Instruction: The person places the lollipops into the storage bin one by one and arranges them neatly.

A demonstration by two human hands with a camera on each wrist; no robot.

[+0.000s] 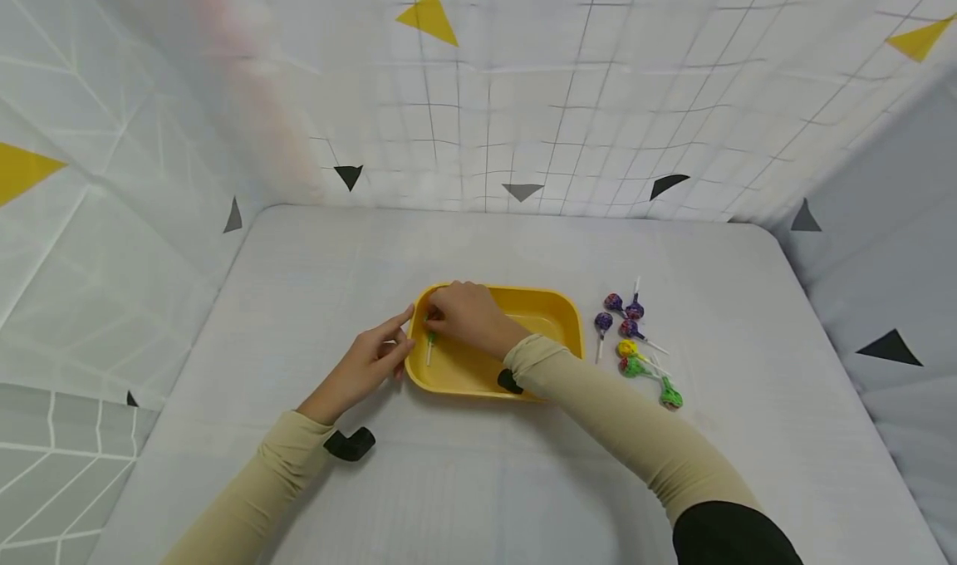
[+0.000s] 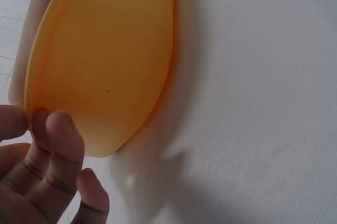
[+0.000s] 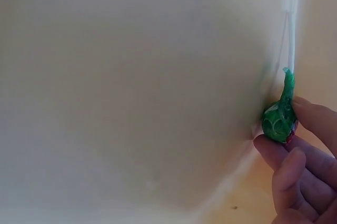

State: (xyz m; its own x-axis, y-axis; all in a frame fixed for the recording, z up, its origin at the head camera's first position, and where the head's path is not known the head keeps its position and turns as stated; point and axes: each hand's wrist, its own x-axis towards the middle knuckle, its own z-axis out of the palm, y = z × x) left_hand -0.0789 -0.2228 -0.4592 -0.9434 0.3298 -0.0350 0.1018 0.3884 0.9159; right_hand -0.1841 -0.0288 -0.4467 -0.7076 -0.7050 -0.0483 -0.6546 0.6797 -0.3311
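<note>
Inside the yellow tray (image 1: 538, 299), at its left end, my right hand (image 1: 467, 311) pinches a green-wrapped lollipop (image 3: 279, 121) between thumb and fingers. Its white stick points toward the front of the tray in the head view; the fingers partly cover the wrapped head there. My left hand (image 1: 366, 366) touches the tray's left end from outside. In the left wrist view, its fingers (image 2: 66, 139) rest near the rim and against the outer wall.
Right of the tray lie several lollipops on the white table (image 1: 748, 341): purple ones (image 1: 603, 321), a yellow one (image 1: 626, 348) and green ones (image 1: 670, 395). White patterned curtains (image 1: 523, 91) surround the table at the back and sides.
</note>
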